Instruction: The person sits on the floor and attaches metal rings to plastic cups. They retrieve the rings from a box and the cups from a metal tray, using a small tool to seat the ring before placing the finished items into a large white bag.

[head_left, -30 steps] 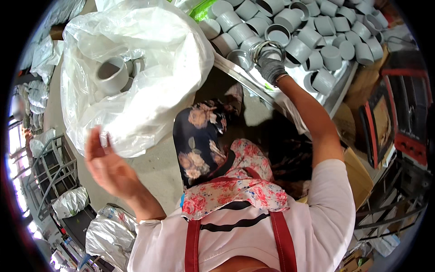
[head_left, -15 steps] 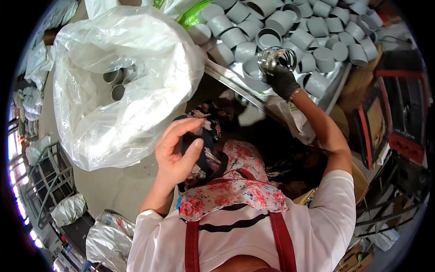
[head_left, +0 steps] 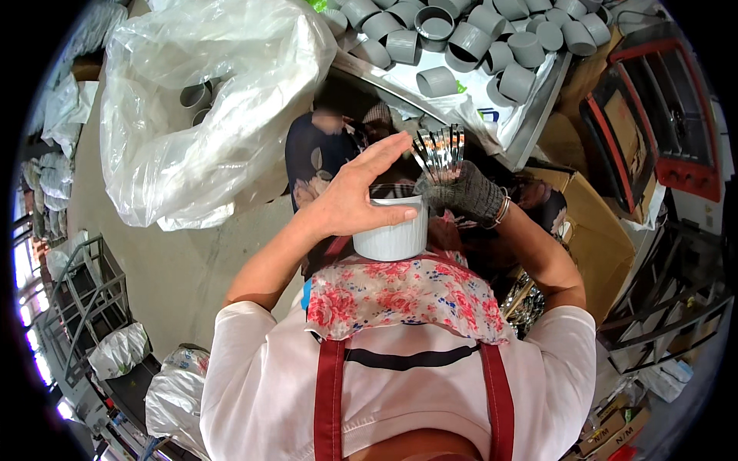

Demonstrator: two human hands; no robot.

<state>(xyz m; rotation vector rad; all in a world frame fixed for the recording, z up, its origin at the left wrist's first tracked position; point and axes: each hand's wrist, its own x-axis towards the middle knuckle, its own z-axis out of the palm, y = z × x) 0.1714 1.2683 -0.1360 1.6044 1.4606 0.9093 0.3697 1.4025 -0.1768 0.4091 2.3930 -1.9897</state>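
Observation:
A grey plastic cap (head_left: 390,237), shaped like a short cup, is in front of my lap. My right hand (head_left: 467,196), in a dark grey knitted glove, is closed at its rim. Above the same hand a bunch of thin shiny metal rings (head_left: 440,154) fans out, held by the gloved fingers. My bare left hand (head_left: 346,198) is open beside the cap. Its thumb lies across the cap's wall near the rim, and the stretched fingers reach up to the rings. The gloved fingertips are partly hidden behind the cap.
Many grey caps (head_left: 469,46) lie on a metal-edged table (head_left: 530,127) at the far right. A large clear plastic bag (head_left: 254,146) with some caps inside stands at the left. An open cardboard box (head_left: 600,238) is on the right, near a black-and-red frame (head_left: 688,165).
My right hand has come back from the table toward my lap with the rings and a cap. My left hand has moved right to meet the cap. The view has shifted a little.

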